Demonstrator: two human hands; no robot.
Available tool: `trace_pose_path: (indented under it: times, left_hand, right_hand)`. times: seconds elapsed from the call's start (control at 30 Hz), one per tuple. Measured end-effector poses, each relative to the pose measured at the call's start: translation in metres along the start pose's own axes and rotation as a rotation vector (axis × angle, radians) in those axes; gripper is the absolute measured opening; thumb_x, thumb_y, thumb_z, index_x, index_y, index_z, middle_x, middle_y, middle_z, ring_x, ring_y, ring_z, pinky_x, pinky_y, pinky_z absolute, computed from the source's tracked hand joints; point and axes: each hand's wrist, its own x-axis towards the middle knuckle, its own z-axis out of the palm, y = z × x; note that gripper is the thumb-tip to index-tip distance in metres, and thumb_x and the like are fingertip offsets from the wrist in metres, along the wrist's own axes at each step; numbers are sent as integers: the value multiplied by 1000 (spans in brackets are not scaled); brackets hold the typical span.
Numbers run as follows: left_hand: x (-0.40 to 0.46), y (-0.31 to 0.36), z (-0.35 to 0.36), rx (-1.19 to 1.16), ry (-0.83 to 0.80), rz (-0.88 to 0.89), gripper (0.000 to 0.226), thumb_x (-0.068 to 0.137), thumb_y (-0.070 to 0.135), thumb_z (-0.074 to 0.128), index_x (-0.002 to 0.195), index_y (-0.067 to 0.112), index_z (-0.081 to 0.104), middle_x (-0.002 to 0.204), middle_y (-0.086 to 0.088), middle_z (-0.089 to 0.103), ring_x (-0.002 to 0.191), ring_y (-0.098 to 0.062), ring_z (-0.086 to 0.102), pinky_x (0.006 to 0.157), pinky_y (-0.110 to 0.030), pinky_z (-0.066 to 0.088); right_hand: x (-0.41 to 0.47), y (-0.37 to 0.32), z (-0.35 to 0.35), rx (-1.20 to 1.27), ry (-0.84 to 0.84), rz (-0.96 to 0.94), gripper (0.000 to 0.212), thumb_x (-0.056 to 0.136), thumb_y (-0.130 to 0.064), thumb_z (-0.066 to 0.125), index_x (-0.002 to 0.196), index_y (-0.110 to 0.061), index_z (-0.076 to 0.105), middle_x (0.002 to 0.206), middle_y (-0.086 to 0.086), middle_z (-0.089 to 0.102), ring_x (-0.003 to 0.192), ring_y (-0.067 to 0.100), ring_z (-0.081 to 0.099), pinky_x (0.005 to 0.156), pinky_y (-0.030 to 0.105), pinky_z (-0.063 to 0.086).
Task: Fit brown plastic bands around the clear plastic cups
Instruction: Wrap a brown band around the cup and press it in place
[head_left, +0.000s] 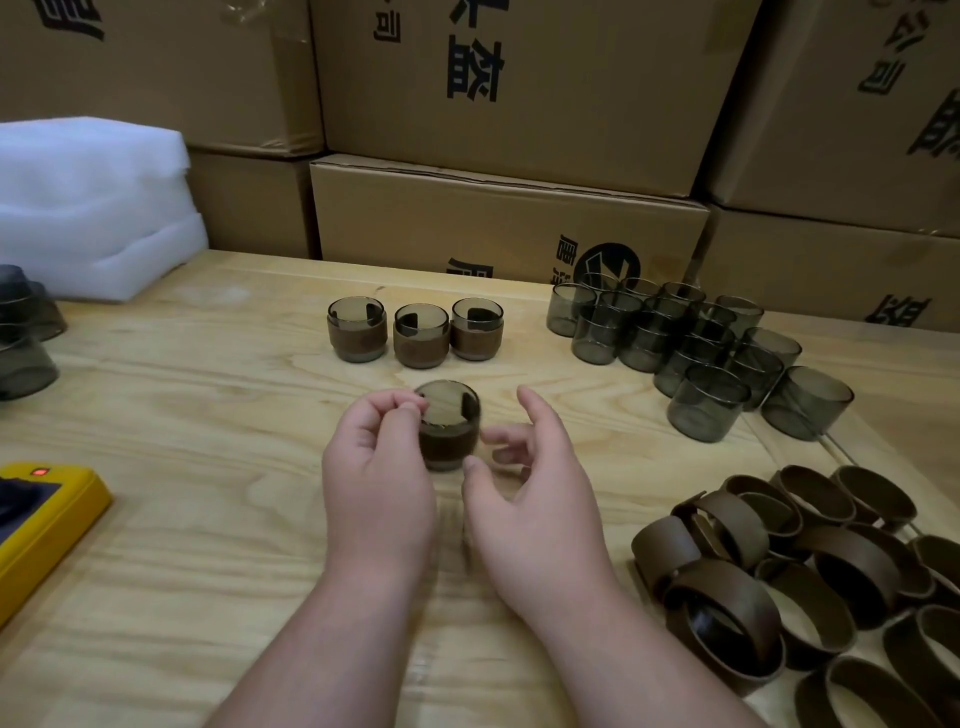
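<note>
Cup in hand: 1 clear smoky cup (448, 422), upright at the centre of the wooden table (208, 415), a brown band (445, 441) already round its lower body.
Left hand (376, 467): thumb and fingers pinch the cup's near-left rim; it holds the cup.
Right hand (535, 478): fingers loosely curved, spread apart, just beside the cup's right side; it holds nothing, and whether it touches the cup cannot be told through the blur.
Finished row: 3 banded cups (421, 335), side by side behind the cup in hand.
Stock, cups: a cluster of bare cups (691, 348), far right, some lying on their sides.
Stock, bands: a heap of loose bands (789, 571), near right.
Handling, cup: likely light, thin-walled, smooth and slippery; the rim probably flexes under a hard squeeze. Best held at the rim or bare upper wall.
Handling, band: seemingly flexible yet shape-keeping; likely grips by friction, so it wants even pressing at opposite edges.
Other items: yellow device (47, 525), white foam (93, 202), cardboard boxes (509, 218).
</note>
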Motion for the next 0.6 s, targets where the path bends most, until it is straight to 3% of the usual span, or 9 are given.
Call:
trace_pose_path:
  times: [0.07, 0.13, 0.3, 0.47, 0.6]
  left_hand:
    - [2, -1, -3, -1, 61, -18, 24, 97, 8, 55, 79, 20, 66, 72, 23, 68, 69, 9, 58, 68, -11, 46]
    - [3, -1, -4, -9, 88, -38, 24, 97, 10, 54, 79, 21, 66, 72, 24, 67, 69, 8, 57, 73, -19, 47]
    - [2, -1, -3, -39, 87, -49, 16, 85, 22, 53, 76, 24, 67, 71, 23, 67, 73, 6, 60, 76, -28, 47]
    - [5, -2, -2, -131, 44, -137, 26, 76, 29, 52, 67, 39, 73, 90, 14, 77, 93, -6, 73, 79, -29, 51]
    - [6, -3, -3, -184, 39, -202, 19, 74, 29, 56, 69, 34, 73, 101, 11, 77, 106, -13, 71, 94, -35, 55]
  right_hand:
    - [-1, -1, 1, 43, -48, -12, 76, 87, -38, 62, 151, -52, 23, 122, -39, 56, 117, -18, 47, 91, 11, 39]
    - [-1, -1, 2, 52, -57, -16, 73, 88, -38, 61, 150, -52, 26, 125, -37, 56, 119, -18, 46, 91, 10, 37]
    - [1, 4, 1, 42, -52, -11, 50, 94, -29, 65, 137, -45, 47, 105, -29, 65, 107, -16, 52, 81, -1, 38]
    - [1, 2, 0, 53, -47, -16, 41, 93, -26, 65, 120, -50, 46, 99, -29, 67, 103, -15, 54, 81, -2, 37]
    - [0, 0, 0, 54, -35, -30, 37, 93, -26, 65, 118, -49, 49, 102, -35, 64, 102, -13, 56, 81, -1, 38]
